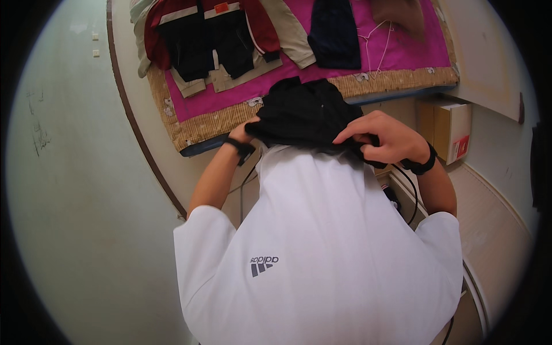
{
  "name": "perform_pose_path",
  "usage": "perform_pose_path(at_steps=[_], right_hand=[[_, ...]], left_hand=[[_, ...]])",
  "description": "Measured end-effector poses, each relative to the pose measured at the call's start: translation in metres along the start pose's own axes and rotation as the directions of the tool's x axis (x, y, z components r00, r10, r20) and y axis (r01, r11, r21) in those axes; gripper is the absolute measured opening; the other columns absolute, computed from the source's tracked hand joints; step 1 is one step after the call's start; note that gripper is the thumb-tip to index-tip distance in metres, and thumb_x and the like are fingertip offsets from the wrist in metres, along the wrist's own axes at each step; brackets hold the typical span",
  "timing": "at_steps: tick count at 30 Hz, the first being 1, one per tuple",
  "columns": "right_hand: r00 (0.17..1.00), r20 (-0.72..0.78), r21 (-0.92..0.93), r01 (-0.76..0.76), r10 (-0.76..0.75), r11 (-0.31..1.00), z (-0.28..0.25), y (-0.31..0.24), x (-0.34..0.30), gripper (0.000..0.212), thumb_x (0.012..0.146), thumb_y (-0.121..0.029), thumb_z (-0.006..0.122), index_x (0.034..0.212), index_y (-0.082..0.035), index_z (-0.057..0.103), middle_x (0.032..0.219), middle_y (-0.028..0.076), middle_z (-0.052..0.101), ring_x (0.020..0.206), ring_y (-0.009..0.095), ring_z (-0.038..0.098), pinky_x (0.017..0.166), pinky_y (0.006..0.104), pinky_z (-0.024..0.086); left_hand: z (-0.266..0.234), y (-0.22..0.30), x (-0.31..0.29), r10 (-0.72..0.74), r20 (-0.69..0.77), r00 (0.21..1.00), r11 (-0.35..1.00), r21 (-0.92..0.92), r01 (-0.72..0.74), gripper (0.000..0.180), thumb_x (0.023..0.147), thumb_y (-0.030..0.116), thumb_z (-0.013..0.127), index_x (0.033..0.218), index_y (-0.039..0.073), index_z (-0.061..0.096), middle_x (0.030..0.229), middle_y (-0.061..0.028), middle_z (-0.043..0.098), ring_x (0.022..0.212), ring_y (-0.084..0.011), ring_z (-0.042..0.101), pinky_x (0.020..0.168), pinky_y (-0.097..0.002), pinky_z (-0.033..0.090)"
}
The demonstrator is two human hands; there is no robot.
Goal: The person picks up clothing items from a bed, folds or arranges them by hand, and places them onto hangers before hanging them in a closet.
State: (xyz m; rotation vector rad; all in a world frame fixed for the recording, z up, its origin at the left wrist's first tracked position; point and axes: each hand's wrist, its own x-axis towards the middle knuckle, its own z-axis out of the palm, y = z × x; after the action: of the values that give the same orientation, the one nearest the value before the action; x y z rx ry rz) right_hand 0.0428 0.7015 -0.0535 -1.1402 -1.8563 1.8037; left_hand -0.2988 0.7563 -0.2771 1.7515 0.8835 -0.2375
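A black piece of clothing (305, 112) is bunched between my two hands, just in front of my white shirt and partly over the bed's near edge. Its exact kind cannot be made out. My left hand (244, 132) grips its left edge, with the fingers mostly hidden behind the cloth. On the other side, my right hand (388, 137) pinches the near right edge between thumb and fingers. Both wrists wear black bands. Beyond the cloth, a red, black and white jacket (210, 34) lies on the bed over beige clothing (290, 34).
The bed has a magenta sheet (391, 57) and a tan striped border (218, 123). Dark blue trousers (335, 37), a wire hanger (376, 49) and a brown garment (399, 14) lie on it. A box (460, 135) stands at right; cables hang below my arms. A wall (69, 172) rises at left.
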Motion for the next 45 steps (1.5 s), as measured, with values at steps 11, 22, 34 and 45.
perform_pose_path(at_steps=[11,22,34,45], right_hand=[[0.997,-0.075,0.011,0.032,-0.031,0.999,-0.007,0.000,-0.014,0.050,0.064,-0.007,0.055,0.110,0.000,0.073,0.062,0.003,0.046,0.055,0.013,0.042,0.053,0.0295,0.033],[0.963,-0.270,-0.168,-0.030,-0.017,0.985,-0.007,-0.004,-0.001,0.029,0.086,-0.002,0.063,0.115,-0.003,0.068,0.066,0.002,0.048,0.059,0.013,0.044,0.056,0.0293,0.037],[0.925,-0.270,-0.186,-0.323,0.268,0.928,0.003,0.037,-0.051,0.039,0.081,-0.024,0.084,0.108,-0.001,0.069,0.083,0.010,0.062,0.080,0.025,0.062,0.070,0.0356,0.050],[0.762,-0.573,-0.369,-0.569,0.302,0.735,0.014,0.080,-0.086,0.043,0.069,0.014,0.055,0.108,-0.001,0.066,0.105,0.015,0.062,0.100,0.033,0.064,0.086,0.0380,0.051]], left_hand=[[-0.027,0.059,-0.119,0.031,-0.138,0.990,0.745,-0.657,-0.115,0.040,0.103,0.014,0.054,0.140,-0.002,0.053,0.128,-0.0032,0.065,0.115,-0.0128,0.059,0.102,-0.0287,0.044],[-0.015,0.111,-0.111,-0.259,-0.532,0.806,0.706,-0.673,-0.218,0.052,0.092,0.042,0.074,0.120,0.003,0.056,0.104,-0.0025,0.060,0.096,-0.0133,0.054,0.089,-0.0263,0.044],[-0.035,0.089,-0.134,-0.276,-0.588,0.760,0.899,-0.437,-0.012,0.026,0.090,-0.008,0.051,0.112,0.001,0.061,0.088,0.0031,0.057,0.081,-0.0057,0.050,0.071,-0.0200,0.039],[-0.022,0.106,-0.127,-0.282,-0.711,0.644,0.959,-0.185,0.215,0.032,0.085,-0.008,0.053,0.113,0.003,0.064,0.094,-0.0098,0.068,0.088,-0.0225,0.063,0.082,-0.0306,0.049]])
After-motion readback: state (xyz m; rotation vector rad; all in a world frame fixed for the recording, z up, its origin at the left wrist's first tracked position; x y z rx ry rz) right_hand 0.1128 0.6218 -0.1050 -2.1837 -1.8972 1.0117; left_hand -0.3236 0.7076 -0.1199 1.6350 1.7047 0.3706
